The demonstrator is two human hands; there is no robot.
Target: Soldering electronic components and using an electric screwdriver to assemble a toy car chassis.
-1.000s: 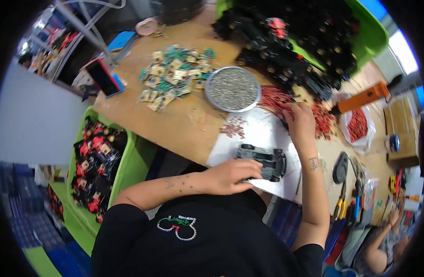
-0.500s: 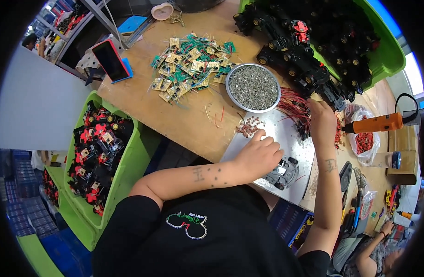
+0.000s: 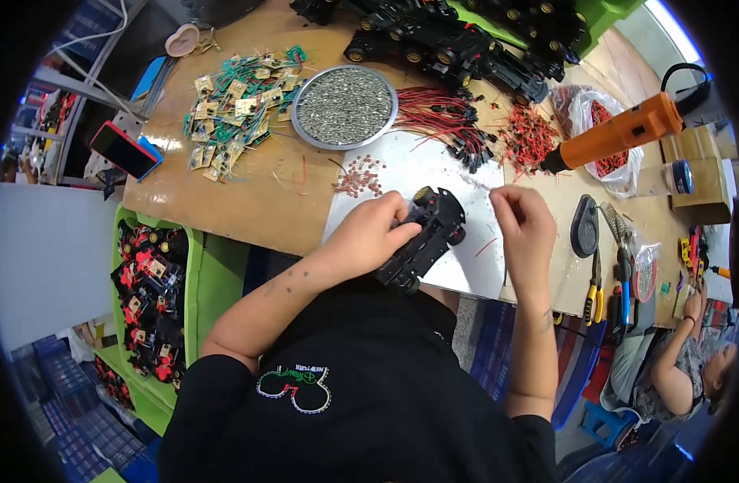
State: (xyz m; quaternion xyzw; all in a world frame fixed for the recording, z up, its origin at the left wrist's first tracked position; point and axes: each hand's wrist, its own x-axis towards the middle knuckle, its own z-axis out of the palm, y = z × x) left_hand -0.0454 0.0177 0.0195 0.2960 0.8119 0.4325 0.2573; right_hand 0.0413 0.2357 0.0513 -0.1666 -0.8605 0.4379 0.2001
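Note:
My left hand [image 3: 371,233] is closed around a black toy car chassis [image 3: 431,241], which is tilted above the near edge of a white sheet [image 3: 474,266]. A gold-hubbed wheel shows at its far end. To the right of the car, my right hand [image 3: 526,221] is closed in a pinch, thumb against forefinger. Whatever may be between those fingertips is too small to make out. Beyond the hands lie small copper-coloured discs [image 3: 359,177] and a bundle of red and black wires [image 3: 446,121]. A short red wire [image 3: 485,247] rests on the sheet between the car and my right hand.
A round dish of small metal screws [image 3: 345,109] stands beside piled circuit boards [image 3: 241,109]. Black chassis [image 3: 434,40] are heaped at the back. An orange power screwdriver [image 3: 619,133] juts in at right, near pliers [image 3: 595,298]. A green bin [image 3: 194,298] stands left; a co-worker [image 3: 675,362] sits right.
My left hand has gone from hovering over the grey toy car on the sheet to holding a black chassis. My right hand has come back from the wires and chassis heap. The view has shifted.

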